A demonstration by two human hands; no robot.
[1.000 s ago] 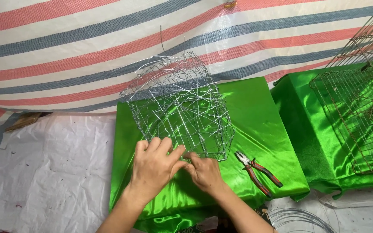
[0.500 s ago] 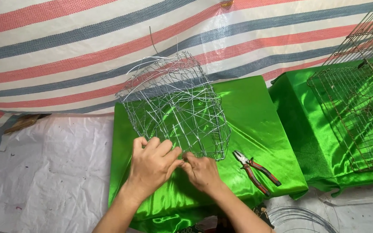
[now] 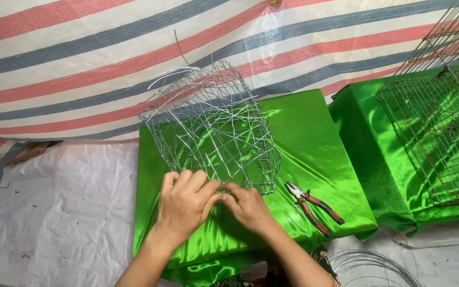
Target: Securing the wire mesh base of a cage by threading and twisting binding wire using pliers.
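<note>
Head view shows both hands meeting at the lower centre of the frame, forearms rising from the bottom edge. Left hand (image 3: 186,204) lies palm down, fingers curled onto the near lower edge of the wire cage (image 3: 213,127). Right hand (image 3: 248,206) sits just beside it, fingertips pinching the same wire edge. Cage stands at frame centre on the green cloth (image 3: 314,154) covering the bench. Pliers (image 3: 314,207) with red handles lie right of the hands. A rusty mesh (image 3: 442,133) rests at far right.

Pliers (image 3: 314,207) right; wire basket (image 3: 213,133) blocks ahead.
</note>
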